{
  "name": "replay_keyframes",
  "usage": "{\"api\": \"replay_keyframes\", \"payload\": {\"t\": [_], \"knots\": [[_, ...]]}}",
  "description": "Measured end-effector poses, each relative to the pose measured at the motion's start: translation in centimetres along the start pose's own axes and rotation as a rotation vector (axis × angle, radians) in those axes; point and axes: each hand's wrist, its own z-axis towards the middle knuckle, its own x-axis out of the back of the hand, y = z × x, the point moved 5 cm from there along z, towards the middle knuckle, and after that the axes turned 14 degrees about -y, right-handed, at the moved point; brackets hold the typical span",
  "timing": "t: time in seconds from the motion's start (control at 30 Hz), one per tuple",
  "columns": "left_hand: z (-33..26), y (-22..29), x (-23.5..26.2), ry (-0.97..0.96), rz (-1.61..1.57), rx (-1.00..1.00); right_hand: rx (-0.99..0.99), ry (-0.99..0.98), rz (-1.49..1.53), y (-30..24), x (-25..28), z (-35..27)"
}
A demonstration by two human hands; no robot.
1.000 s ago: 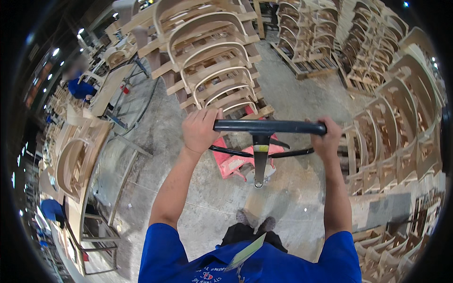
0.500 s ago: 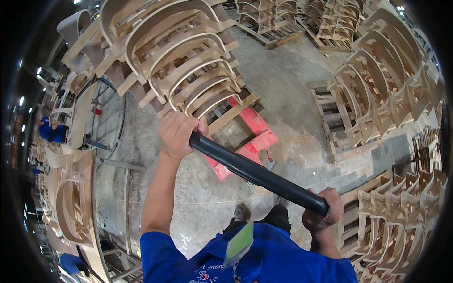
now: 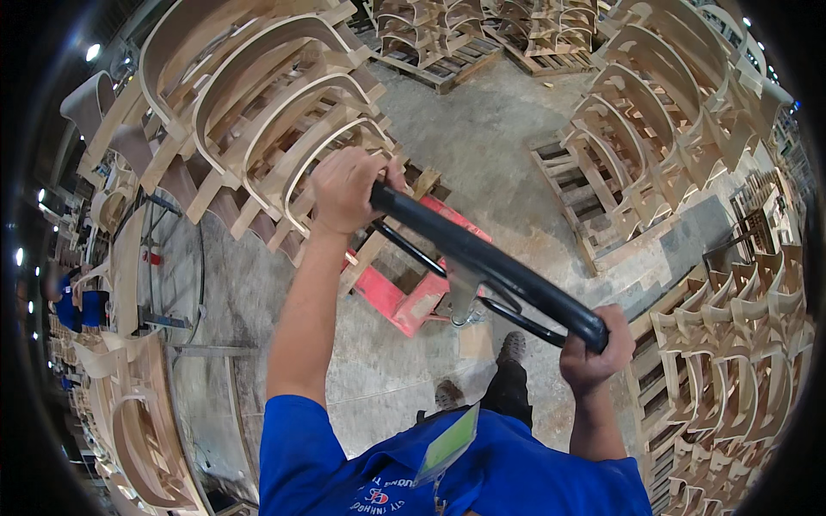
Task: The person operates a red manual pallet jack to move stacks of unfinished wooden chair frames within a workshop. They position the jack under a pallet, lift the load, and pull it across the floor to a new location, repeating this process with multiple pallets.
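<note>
Left hand [image 3: 344, 191] clenched on black handle bar [image 3: 490, 262] upper centre; right hand [image 3: 594, 353] grips lower-right end. Red pallet jack [image 3: 413, 297] below, under stacked curved wooden frames [image 3: 258, 112].

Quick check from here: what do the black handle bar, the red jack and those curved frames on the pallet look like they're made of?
Handle bar: smooth black with a dull sheen, likely rubber or plastic over metal; both hands grip its ends.
Jack: red painted metal by its flat, hard-edged parts, probably steel.
Curved frames: pale bare wood, unpainted; layered edges suggest bent plywood.
Pallet: rough bare wood slats.
</note>
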Motion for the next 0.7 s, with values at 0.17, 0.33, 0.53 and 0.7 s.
{"api": "replay_keyframes", "payload": {"t": [0.17,0.33,0.53,0.7], "knots": [[3.5,-1.5,-5.9,0.008,0.014,0.006,-0.039,0.095,-0.018,6.0,-0.2,4.5],[8.7,-3.0,-12.9,0.047,0.011,0.032,-0.018,0.171,-0.029,15.0,-0.1,11.2],[14.9,-5.1,-21.1,0.001,0.031,0.114,0.020,0.219,0.074,27.7,-1.1,20.9],[19.7,-8.2,-28.6,-0.028,0.107,0.211,0.069,0.203,0.028,36.6,-3.3,32.2]]}}
